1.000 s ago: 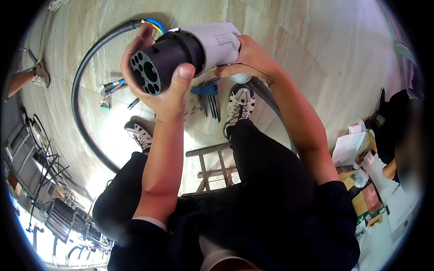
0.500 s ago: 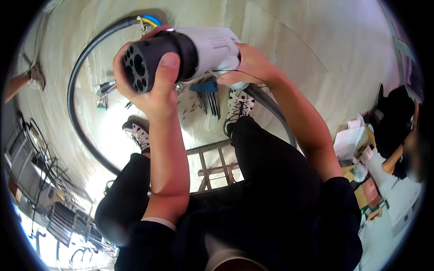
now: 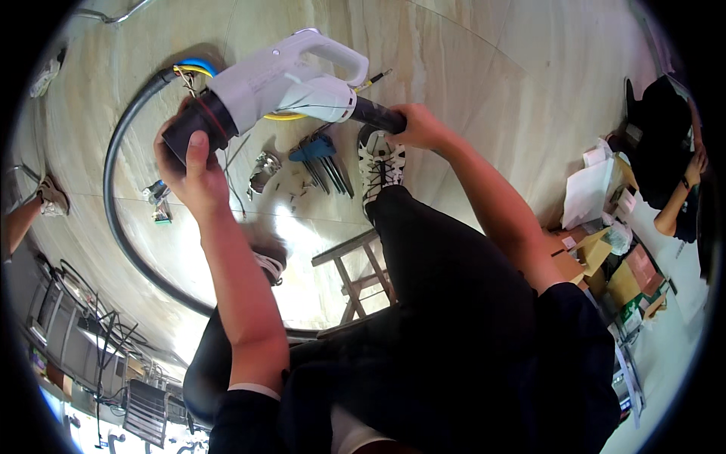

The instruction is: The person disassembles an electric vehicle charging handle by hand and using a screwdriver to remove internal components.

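Note:
A white charging connector (image 3: 265,79) with a looped handle and a black round head (image 3: 198,130) is held up above the floor, tilted with its head to the lower left. My left hand (image 3: 195,181) is wrapped round the black head, thumb on the near side. At the connector's rear end my right hand (image 3: 423,127) grips the black cable (image 3: 376,113) that comes out of it. Below lie a hex key set in a blue holder (image 3: 314,150), a shiny metal part (image 3: 264,171) and several small screws (image 3: 300,194).
A thick black cable (image 3: 112,170) curves round on the left, with blue and yellow wires (image 3: 195,68) at its end. A wooden stool (image 3: 355,284) is beneath me. Another person (image 3: 662,144) sits at the right near open cardboard boxes (image 3: 594,250); a metal rack (image 3: 76,318) stands left.
The connector has turned so its side and handle show, and its head has moved left and down. My right hand has shifted from the white body to the cable behind it.

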A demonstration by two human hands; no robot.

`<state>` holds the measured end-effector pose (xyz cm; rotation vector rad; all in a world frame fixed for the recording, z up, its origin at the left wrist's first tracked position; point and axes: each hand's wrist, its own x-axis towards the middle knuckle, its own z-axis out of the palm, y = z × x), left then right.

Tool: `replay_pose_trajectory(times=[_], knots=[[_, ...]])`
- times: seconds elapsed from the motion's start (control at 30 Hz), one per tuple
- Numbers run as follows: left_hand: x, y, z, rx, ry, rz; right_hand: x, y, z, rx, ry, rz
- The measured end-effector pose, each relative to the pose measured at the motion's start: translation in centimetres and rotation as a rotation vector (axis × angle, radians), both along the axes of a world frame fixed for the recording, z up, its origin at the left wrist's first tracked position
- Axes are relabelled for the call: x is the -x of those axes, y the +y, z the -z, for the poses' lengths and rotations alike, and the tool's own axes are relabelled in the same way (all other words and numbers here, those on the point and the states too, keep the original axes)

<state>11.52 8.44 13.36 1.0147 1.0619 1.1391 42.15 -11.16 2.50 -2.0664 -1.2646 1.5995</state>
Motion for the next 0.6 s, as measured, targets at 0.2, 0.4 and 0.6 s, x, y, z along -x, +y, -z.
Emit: replay_pose_trajectory(times=[0.2,0.4,0.6], knots=[[6.4,1.5,5.1,0.359,0.12,-0.012,1.9,0.5,-1.9,-0.073,-0.197,-0.038],[7.8,0.0,5.8,-0.028,0.975,-0.048,3.4,1.4,-4.8,-0.036,-0.306,-0.076],[1.6,-2.1,-2.6,-0.661,1.063,0.694,3.7,1.6,-6.8,-0.047,-0.141,-0.154]])
